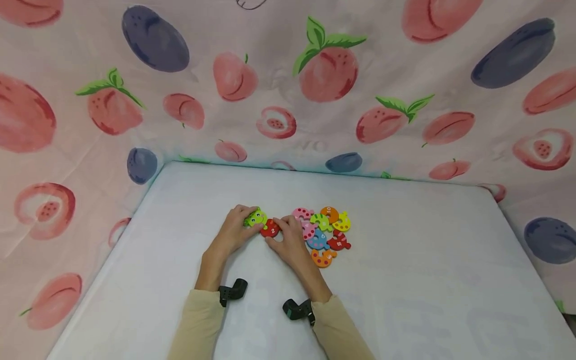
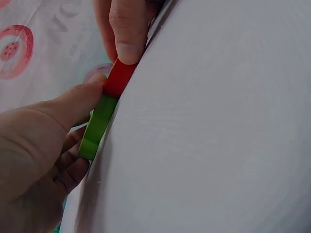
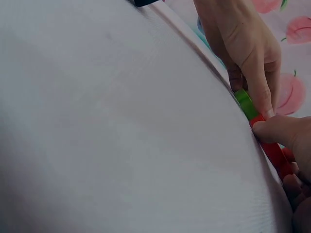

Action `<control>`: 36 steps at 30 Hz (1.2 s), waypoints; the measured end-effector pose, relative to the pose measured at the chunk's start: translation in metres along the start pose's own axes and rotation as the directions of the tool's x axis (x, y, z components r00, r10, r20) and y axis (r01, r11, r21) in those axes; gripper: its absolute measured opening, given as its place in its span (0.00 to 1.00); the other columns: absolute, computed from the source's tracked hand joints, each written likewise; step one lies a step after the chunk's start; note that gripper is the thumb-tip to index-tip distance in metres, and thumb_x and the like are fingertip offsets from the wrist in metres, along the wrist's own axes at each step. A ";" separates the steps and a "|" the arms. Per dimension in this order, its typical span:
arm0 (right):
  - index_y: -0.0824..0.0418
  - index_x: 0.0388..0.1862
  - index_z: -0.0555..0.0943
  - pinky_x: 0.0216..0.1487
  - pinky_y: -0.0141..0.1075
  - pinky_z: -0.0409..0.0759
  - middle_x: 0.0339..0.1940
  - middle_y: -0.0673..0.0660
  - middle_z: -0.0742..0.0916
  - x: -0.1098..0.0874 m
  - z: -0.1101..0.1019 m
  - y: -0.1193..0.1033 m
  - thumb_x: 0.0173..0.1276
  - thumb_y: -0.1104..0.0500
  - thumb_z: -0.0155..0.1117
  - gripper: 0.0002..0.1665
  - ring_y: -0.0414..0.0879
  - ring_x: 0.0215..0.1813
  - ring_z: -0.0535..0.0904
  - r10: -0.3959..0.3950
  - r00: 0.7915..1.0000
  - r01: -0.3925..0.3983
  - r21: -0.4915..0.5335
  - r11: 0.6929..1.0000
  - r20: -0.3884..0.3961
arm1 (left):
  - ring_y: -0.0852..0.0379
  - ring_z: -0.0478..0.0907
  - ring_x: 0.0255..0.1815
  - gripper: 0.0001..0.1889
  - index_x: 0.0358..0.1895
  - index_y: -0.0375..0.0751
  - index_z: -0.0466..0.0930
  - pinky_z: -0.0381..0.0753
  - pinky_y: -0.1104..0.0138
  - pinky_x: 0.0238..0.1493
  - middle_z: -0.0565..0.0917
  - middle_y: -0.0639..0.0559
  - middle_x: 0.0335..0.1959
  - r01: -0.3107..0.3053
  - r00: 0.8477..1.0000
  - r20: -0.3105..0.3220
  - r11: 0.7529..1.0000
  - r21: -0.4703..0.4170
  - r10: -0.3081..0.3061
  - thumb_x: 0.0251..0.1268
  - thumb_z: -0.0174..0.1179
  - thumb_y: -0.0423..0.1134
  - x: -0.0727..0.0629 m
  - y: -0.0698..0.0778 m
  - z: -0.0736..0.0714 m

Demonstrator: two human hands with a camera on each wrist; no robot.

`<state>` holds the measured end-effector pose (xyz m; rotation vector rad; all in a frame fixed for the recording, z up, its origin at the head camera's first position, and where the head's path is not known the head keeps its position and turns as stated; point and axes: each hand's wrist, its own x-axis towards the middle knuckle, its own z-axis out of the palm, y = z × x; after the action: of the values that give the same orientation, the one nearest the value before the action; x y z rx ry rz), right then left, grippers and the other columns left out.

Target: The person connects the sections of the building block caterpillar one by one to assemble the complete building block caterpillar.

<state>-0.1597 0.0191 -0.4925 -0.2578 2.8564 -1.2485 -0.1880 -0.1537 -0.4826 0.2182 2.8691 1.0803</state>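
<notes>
A green caterpillar-head puzzle piece [image 1: 256, 217] with a smiling face lies flat on the white table. My left hand [image 1: 231, 232] grips it, fingers along the far side and thumb near the joint with the red piece. Against its right side sits a red puzzle piece [image 1: 270, 229] marked 2. My right hand [image 1: 291, 242] holds that red piece between thumb and fingers. From the left wrist view, the green edge [image 2: 99, 121] and red edge [image 2: 119, 77] meet end to end. In the right wrist view, the right thumb [image 3: 277, 130] presses the red piece's near edge.
Just right of my right hand lies a cluster of loose puzzle pieces, among them a blue piece [image 1: 317, 240], a red piece [image 1: 339, 241], a yellow piece [image 1: 342, 222] and orange ones [image 1: 322, 259]. A fruit-print cloth [image 1: 279, 90] hangs behind the white table [image 1: 427, 270].
</notes>
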 end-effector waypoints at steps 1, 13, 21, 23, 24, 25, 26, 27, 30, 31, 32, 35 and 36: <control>0.61 0.64 0.76 0.57 0.45 0.78 0.54 0.60 0.75 0.001 0.000 0.000 0.61 0.52 0.71 0.33 0.51 0.59 0.68 0.002 1.000 -0.002 0.000 1.000 0.001 | 0.46 0.72 0.55 0.29 0.66 0.40 0.72 0.76 0.55 0.56 0.75 0.41 0.57 -0.005 1.000 -0.002 1.000 0.005 0.005 0.63 0.65 0.46 0.000 0.000 0.000; 0.62 0.61 0.78 0.52 0.42 0.75 0.51 0.59 0.76 0.005 0.003 -0.003 0.61 0.50 0.72 0.32 0.51 0.55 0.69 0.031 0.999 -0.031 0.016 0.999 -0.027 | 0.47 0.71 0.53 0.29 0.66 0.40 0.72 0.76 0.58 0.54 0.75 0.41 0.56 -0.024 1.000 -0.005 0.999 0.045 0.024 0.63 0.64 0.47 0.000 0.004 -0.002; 0.61 0.62 0.77 0.55 0.44 0.76 0.52 0.60 0.77 0.002 0.002 -0.002 0.61 0.49 0.71 0.33 0.51 0.56 0.69 0.023 0.999 -0.023 -0.012 1.000 -0.024 | 0.46 0.71 0.54 0.30 0.67 0.42 0.72 0.76 0.57 0.54 0.75 0.41 0.57 0.002 1.000 0.012 0.999 0.037 -0.002 0.63 0.64 0.48 -0.001 0.005 -0.002; 0.60 0.63 0.77 0.55 0.44 0.76 0.53 0.59 0.77 0.001 0.002 0.000 0.61 0.49 0.71 0.33 0.51 0.56 0.70 0.013 1.000 -0.013 -0.020 1.000 -0.024 | 0.47 0.71 0.54 0.30 0.67 0.42 0.72 0.76 0.57 0.54 0.75 0.41 0.57 -0.002 1.000 0.011 0.999 0.039 0.002 0.63 0.64 0.48 -0.002 0.005 -0.003; 0.60 0.63 0.77 0.56 0.44 0.76 0.53 0.60 0.77 0.001 0.002 0.001 0.61 0.49 0.71 0.33 0.51 0.57 0.70 0.007 1.000 -0.008 -0.023 1.000 -0.022 | 0.47 0.71 0.54 0.30 0.67 0.42 0.72 0.75 0.57 0.54 0.75 0.41 0.57 0.001 1.000 0.012 0.999 0.037 -0.002 0.63 0.64 0.48 -0.002 0.005 -0.003; 0.60 0.63 0.76 0.56 0.44 0.77 0.53 0.59 0.77 0.001 0.002 0.002 0.62 0.49 0.70 0.33 0.51 0.57 0.70 0.001 1.000 -0.001 -0.029 1.000 -0.021 | 0.47 0.71 0.54 0.30 0.67 0.42 0.72 0.75 0.57 0.54 0.75 0.41 0.57 0.001 1.000 0.010 0.999 0.039 -0.002 0.63 0.64 0.48 -0.002 0.006 -0.003; 0.60 0.64 0.76 0.56 0.45 0.77 0.53 0.59 0.77 0.000 0.002 0.002 0.62 0.49 0.70 0.33 0.51 0.57 0.70 -0.007 1.000 0.006 -0.031 1.000 -0.021 | 0.47 0.71 0.54 0.30 0.67 0.42 0.71 0.75 0.58 0.54 0.75 0.41 0.57 0.002 1.000 0.010 0.999 0.040 -0.003 0.64 0.64 0.48 -0.002 0.006 -0.003; 0.59 0.64 0.76 0.56 0.45 0.77 0.54 0.59 0.77 0.000 0.002 0.002 0.62 0.49 0.70 0.33 0.52 0.57 0.70 -0.013 1.000 0.012 -0.033 0.999 -0.019 | 0.47 0.71 0.54 0.30 0.67 0.42 0.71 0.75 0.57 0.54 0.75 0.41 0.57 0.004 1.000 0.011 0.999 0.040 -0.004 0.64 0.64 0.48 -0.003 0.006 -0.003; 0.59 0.65 0.75 0.56 0.45 0.78 0.55 0.60 0.77 -0.002 0.002 0.004 0.62 0.50 0.70 0.34 0.52 0.58 0.71 -0.024 1.000 0.023 -0.023 0.999 -0.016 | 0.46 0.71 0.55 0.30 0.67 0.41 0.71 0.76 0.57 0.55 0.75 0.41 0.57 0.010 1.000 0.015 0.999 0.037 -0.011 0.64 0.64 0.47 -0.004 0.007 -0.004; 0.59 0.65 0.74 0.56 0.45 0.78 0.56 0.60 0.77 -0.003 0.001 0.005 0.62 0.50 0.70 0.34 0.52 0.57 0.71 -0.024 1.000 0.024 -0.009 1.000 -0.016 | 0.46 0.71 0.55 0.30 0.68 0.41 0.71 0.76 0.56 0.55 0.75 0.41 0.57 0.012 1.000 0.017 0.999 0.037 -0.013 0.64 0.64 0.48 -0.004 0.007 -0.004; 0.59 0.65 0.74 0.55 0.45 0.79 0.56 0.60 0.77 -0.004 0.000 0.005 0.62 0.51 0.70 0.34 0.51 0.57 0.71 -0.026 0.999 0.026 0.007 1.000 -0.019 | 0.46 0.71 0.55 0.30 0.68 0.41 0.71 0.77 0.56 0.55 0.75 0.41 0.58 0.013 1.000 0.019 0.999 0.037 -0.013 0.64 0.64 0.48 -0.004 0.008 -0.003; 0.57 0.66 0.73 0.53 0.42 0.80 0.57 0.58 0.77 -0.007 -0.002 0.007 0.62 0.52 0.69 0.33 0.48 0.54 0.73 -0.024 0.999 0.026 0.067 0.997 -0.034 | 0.46 0.71 0.56 0.30 0.68 0.42 0.71 0.77 0.56 0.57 0.75 0.41 0.58 0.010 1.000 0.013 0.999 0.040 -0.010 0.64 0.64 0.48 -0.004 0.008 -0.003; 0.57 0.66 0.73 0.52 0.41 0.80 0.57 0.58 0.78 -0.008 -0.003 0.007 0.62 0.52 0.69 0.33 0.47 0.53 0.73 -0.028 0.999 0.032 0.093 0.995 -0.044 | 0.46 0.71 0.56 0.30 0.67 0.41 0.71 0.77 0.56 0.57 0.75 0.41 0.58 0.007 1.000 0.009 0.999 0.040 -0.007 0.63 0.64 0.48 -0.004 0.009 -0.003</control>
<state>-0.1527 0.0272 -0.4957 -0.2758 2.8292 -1.4058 -0.1839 -0.1502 -0.4743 0.2147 2.8832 1.0185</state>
